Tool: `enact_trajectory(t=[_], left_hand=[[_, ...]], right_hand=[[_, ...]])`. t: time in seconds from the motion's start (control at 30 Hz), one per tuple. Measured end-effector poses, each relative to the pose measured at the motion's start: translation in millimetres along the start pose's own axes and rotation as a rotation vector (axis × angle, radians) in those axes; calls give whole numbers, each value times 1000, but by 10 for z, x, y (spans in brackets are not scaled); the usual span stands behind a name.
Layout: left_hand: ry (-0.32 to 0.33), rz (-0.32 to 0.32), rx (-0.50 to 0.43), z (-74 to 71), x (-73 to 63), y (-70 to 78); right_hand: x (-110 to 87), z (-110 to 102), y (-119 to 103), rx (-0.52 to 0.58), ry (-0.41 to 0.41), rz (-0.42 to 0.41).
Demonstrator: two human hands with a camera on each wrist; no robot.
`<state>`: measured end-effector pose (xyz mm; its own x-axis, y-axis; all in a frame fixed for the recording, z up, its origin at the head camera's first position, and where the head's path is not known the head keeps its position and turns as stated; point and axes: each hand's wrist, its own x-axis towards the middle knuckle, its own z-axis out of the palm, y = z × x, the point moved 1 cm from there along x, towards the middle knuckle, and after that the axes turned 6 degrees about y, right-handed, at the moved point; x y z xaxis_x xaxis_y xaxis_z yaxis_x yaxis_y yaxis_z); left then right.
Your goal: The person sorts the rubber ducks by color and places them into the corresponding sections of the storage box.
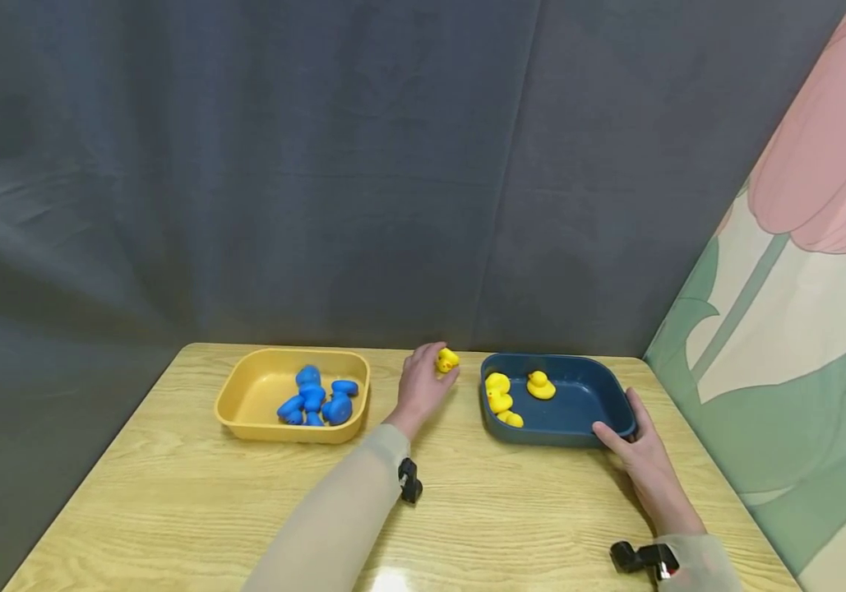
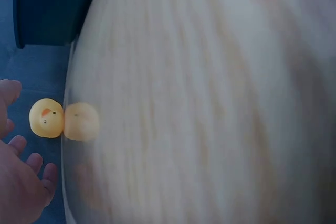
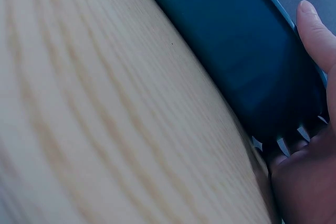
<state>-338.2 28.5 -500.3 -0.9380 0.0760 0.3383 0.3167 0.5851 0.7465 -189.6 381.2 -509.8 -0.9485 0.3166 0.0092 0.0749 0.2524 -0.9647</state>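
A yellow rubber duck (image 1: 447, 360) stands on the table between two trays. My left hand (image 1: 423, 383) reaches around it, thumb and fingers spread; in the left wrist view a gap shows between the fingers and the duck (image 2: 46, 118). My right hand (image 1: 643, 448) holds the near right corner of the dark blue tray (image 1: 563, 438), the thumb at the rim and the fingers against the outer wall. Inside that tray, several yellow ducks (image 1: 499, 401) crowd the left end, and one duck (image 1: 540, 385) sits apart from them.
Left of my left hand stands a yellow tray (image 1: 248, 395) with several blue rubber toys (image 1: 312, 395) heaped in its right half. A dark grey curtain (image 1: 363, 181) hangs behind the wooden table (image 1: 467, 510). A wall with a painted tulip (image 1: 815, 156) rises at the right.
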Motion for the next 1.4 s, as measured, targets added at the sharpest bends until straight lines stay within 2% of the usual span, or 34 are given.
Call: enact_trajectory(t=[0.23, 0.43, 0.77, 1.27, 1.4], left_hand=[[-32, -25, 0, 3, 23, -80], [-53, 2, 9, -14, 37, -122], [-141, 20, 45, -41, 26, -131], [-132, 26, 62, 38, 48, -71], [-118, 47, 60, 58, 56, -63]], right_hand=[[17, 28, 4, -5, -9, 0], [18, 55, 3, -5, -18, 5], [-15, 48, 0, -9, -20, 21], [-10, 2, -16, -15, -16, 28], [-12, 1, -28, -9, -14, 23]])
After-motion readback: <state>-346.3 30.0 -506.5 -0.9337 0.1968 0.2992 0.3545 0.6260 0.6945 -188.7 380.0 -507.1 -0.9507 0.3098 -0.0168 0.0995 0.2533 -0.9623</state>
